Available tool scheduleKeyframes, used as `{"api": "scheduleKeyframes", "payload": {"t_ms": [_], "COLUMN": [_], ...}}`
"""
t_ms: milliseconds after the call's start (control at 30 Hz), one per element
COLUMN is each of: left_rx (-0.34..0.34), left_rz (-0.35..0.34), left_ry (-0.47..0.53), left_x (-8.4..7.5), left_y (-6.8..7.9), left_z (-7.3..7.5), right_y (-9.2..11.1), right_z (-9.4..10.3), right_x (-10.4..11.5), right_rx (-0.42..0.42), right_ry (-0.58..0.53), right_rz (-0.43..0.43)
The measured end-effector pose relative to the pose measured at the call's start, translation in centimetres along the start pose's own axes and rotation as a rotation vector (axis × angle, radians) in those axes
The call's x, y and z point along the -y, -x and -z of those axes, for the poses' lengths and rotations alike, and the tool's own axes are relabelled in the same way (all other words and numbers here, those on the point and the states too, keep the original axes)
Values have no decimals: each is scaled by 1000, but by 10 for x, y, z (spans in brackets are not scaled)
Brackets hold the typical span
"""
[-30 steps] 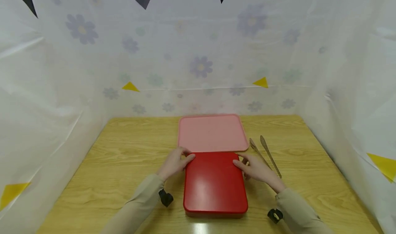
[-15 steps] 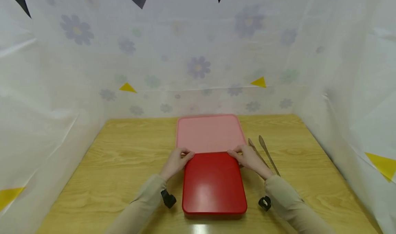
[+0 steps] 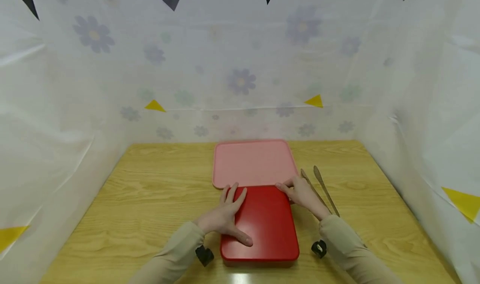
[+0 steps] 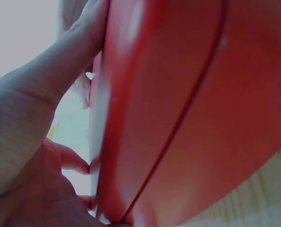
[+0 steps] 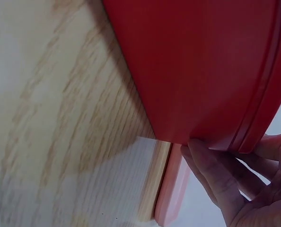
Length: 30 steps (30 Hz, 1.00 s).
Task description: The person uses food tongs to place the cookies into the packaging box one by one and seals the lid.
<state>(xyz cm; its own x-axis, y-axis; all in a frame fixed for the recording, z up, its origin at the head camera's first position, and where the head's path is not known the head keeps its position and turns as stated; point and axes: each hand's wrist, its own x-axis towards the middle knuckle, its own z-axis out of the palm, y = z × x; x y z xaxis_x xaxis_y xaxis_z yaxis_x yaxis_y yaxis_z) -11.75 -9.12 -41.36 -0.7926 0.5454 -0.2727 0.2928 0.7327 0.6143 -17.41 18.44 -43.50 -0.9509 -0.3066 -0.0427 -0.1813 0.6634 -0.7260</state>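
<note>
A red rectangular box (image 3: pixel 270 225) with a fitted lid sits on the wooden table in the head view. My left hand (image 3: pixel 223 217) lies over its left side with fingers spread, fingertips at the far left part of the lid and thumb across the near left part. In the left wrist view, the seam between lid and base runs down the box wall (image 4: pixel 211 123). At the far right corner, my right hand (image 3: pixel 304 192) grips the box, thumb on the lid's edge. The right wrist view shows its fingers (image 5: pixel 211 170) bent against the corner, below the lid's rim.
Just behind the box lies a pink tray (image 3: pixel 255 163). Right of it, two long, slim brownish utensil arms (image 3: pixel 325 188) with patterned ends lie beside my right hand. White flowered sheeting (image 3: pixel 241 59) encloses the table (image 3: pixel 157 175) at the back and sides.
My right hand has moved inward to the far right corner and now grips it. My left hand has left the far left corner and spread across the lid's left side. The box stays in place.
</note>
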Motion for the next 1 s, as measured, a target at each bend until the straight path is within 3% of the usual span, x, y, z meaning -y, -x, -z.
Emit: {"api": "scheduleKeyframes", "payload": {"t_ms": [367,733,1000], "left_rx": [9,18,34], "left_rz": [-19,-23,-23], "left_ry": [31,10,15], "left_x": [2,2,-1], "left_y": [-5,-8,-9], "left_z": [-2,-2,-3], "right_y": [2,-2,1], "right_z": [2,2,1], "right_x": [3,0,-2], "right_rx": [-53,-87,-106], "right_ry": [72,56,80], "right_rz": [-1,40,22]}}
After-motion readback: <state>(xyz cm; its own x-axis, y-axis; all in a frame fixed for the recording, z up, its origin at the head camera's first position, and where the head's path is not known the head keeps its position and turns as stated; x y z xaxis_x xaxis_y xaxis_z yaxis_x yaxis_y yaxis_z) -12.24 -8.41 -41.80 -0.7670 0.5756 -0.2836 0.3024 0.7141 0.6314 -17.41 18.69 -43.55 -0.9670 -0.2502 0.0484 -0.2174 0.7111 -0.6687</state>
